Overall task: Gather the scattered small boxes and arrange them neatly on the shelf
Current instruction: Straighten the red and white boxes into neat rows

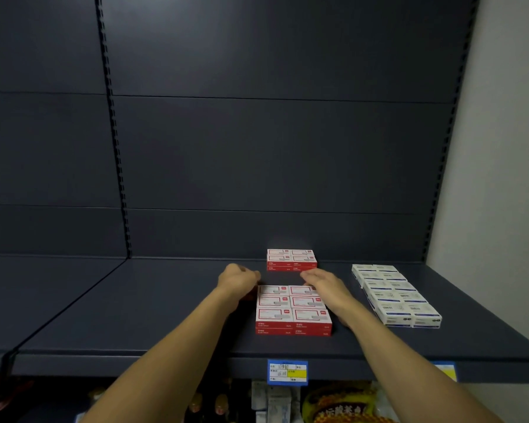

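Head view: left hand (237,279) loosely curled, empty, beside front red box block (293,309). Right hand (324,283) flat, fingers extended, resting on block's far right edge, grasping nothing.

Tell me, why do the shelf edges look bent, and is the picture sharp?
Head view: the wide lens bows the upright and shelf edges; lighting is dim, with a faint bright patch behind the back red boxes; print on the white boxes is too soft to read.
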### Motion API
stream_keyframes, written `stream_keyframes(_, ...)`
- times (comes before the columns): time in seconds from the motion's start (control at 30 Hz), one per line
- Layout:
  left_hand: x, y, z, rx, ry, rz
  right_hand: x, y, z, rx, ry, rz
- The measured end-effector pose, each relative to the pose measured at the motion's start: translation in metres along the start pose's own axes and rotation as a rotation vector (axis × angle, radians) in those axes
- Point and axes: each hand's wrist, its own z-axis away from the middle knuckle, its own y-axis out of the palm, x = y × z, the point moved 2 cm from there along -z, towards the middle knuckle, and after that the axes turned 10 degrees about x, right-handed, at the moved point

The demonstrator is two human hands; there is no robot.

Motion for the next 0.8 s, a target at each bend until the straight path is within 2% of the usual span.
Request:
stream_keyframes(0.13,0.002,-0.003,-0.008,-0.026,0.000,0.001,0.001,-0.003,-0.003,-0.041,-0.025,-0.056)
stream_keyframes(0.27,0.003,-0.002,-0.018,-0.063,0.027,0.027,-0.009,-0.009,-0.019,-0.240,-0.007,-0.196)
stream_keyframes(0.4,0.008,0.003,-0.025,-0.126,0.091,0.093,-0.021,-0.012,-0.037,-0.399,0.018,-0.177)
stream_keyframes(0.53,0.003,0.009,-0.035,-0.149,0.124,0.139,-0.020,-0.016,-0.049,-0.464,0.035,-0.123)
stream_keyframes(0.8,-0.005,0.017,-0.063,-0.157,0.132,-0.001,-0.026,-0.023,-0.084,-0.520,0.077,-0.095)
